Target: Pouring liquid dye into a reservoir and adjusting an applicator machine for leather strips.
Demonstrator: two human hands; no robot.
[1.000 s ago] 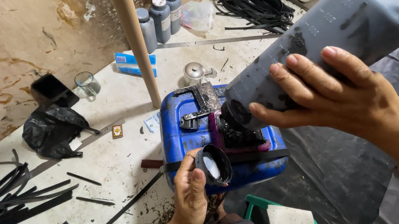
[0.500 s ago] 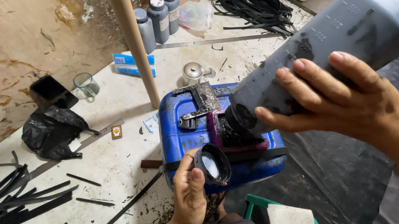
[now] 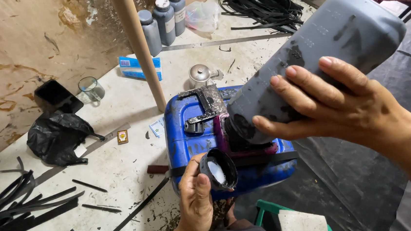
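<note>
- The right hand grips a large grey bottle, smeared with black, and holds it tipped steeply, neck down.
- Its fingers are spread wide over the near side of the bottle's lower body, curled round it just above the neck; the thumb is hidden.
- The bottle's neck meets a magenta-stained opening on top of a blue canister; the bottle's base points up and to the right, away from the canister.
- The left hand holds a black cap pinched between thumb and fingers, its white inner face showing.
- The cap sits just in front of the canister, below and left of the bottle's neck, apart from the bottle.
- A wooden pole stands just behind the canister.
- 3 dark bottles stand further back on the stained table.
- Black strips lie at the left, beside a black plastic bag.
</note>
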